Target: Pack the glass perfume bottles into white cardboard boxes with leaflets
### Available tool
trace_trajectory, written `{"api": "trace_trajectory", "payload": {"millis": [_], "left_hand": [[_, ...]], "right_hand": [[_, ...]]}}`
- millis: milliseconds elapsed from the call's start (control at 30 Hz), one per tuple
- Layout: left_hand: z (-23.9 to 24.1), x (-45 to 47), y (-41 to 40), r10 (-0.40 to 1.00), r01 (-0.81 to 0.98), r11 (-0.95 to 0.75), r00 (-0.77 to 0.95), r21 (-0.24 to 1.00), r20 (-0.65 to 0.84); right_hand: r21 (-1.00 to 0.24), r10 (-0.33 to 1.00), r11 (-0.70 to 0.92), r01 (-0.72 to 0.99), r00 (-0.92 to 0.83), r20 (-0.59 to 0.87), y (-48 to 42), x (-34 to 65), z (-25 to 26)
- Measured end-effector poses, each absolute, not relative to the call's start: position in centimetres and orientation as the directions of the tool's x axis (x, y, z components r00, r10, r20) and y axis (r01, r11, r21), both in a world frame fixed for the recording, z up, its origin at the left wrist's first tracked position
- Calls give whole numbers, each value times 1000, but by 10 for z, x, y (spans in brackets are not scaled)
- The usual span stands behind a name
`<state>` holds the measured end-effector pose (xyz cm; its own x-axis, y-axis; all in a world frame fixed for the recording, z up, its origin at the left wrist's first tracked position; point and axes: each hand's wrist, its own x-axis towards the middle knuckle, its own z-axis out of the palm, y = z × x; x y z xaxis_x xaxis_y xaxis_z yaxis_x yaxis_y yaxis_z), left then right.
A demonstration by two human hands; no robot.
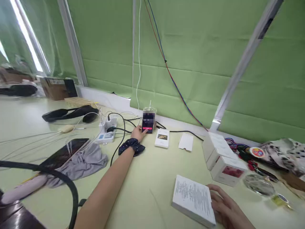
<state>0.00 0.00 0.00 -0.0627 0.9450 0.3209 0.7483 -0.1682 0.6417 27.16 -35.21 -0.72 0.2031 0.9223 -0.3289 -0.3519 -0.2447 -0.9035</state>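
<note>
My left hand reaches far across the pale green table, a dark scrunchie on its wrist. One finger touches the lit screen of a phone that stands propped against a clear plastic cup. The other fingers look curled. My right hand rests near the front edge, fingers wrapped round the right side of a white box printed with small text.
A white power strip with black cables lies left of the phone. A dark tablet sits on grey cloth. Small white boxes and larger ones stand at centre and right. Clutter fills the right edge.
</note>
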Motion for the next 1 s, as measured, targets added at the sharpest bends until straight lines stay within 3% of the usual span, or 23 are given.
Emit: {"api": "trace_trajectory", "payload": {"millis": [1000], "left_hand": [[-6, -1, 5, 927, 713, -179, -108, 678, 359]], "right_hand": [[-920, 911, -263, -290, 240, -336, -353, 266, 2]]}}
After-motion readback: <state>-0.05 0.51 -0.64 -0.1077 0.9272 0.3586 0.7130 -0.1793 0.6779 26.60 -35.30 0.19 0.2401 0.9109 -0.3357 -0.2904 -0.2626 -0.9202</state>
